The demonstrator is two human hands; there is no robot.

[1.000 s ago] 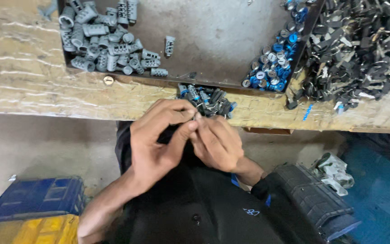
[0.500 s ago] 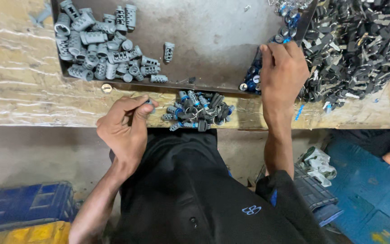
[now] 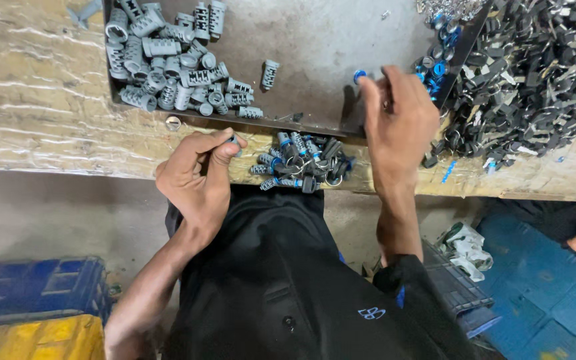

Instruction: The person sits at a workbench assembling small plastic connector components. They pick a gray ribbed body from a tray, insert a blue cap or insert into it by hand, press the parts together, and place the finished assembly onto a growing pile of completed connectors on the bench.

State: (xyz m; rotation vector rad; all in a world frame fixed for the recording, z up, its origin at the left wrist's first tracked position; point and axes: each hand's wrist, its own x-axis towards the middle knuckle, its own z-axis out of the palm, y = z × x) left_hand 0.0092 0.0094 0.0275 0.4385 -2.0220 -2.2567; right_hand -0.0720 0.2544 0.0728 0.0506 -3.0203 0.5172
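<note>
I see the left hand (image 3: 198,177) at centre frame, fingers curled tight round a small ribbed grey plastic cylinder (image 3: 234,141), held over the rough wooden bench edge (image 3: 48,133). The right hand (image 3: 400,123), upper right of centre, pinches a small round blue cap (image 3: 359,75) at its fingertips above the dull metal tray (image 3: 328,47). Finished grey-and-blue pieces (image 3: 301,163) sit heaped between the hands. Ribbed grey cylinders (image 3: 168,63) are piled upper left, black clips (image 3: 535,73) tangled upper right.
</note>
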